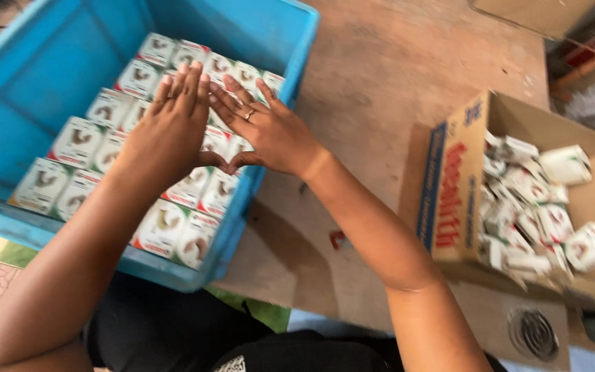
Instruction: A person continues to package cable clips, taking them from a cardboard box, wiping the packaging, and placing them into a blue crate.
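Note:
A blue plastic crate holds rows of small white boxes with red and green print, packed side by side along its right half. My left hand lies flat on the boxes, fingers together and pointing away. My right hand also rests flat on the boxes beside it, a ring on one finger; the two hands' thumbs and fingertips nearly touch. Neither hand grips a box.
A cardboard carton at the right holds a loose heap of the same small white boxes. Both containers stand on a worn brown board. A small red scrap lies between them. Another cardboard piece shows at the top right.

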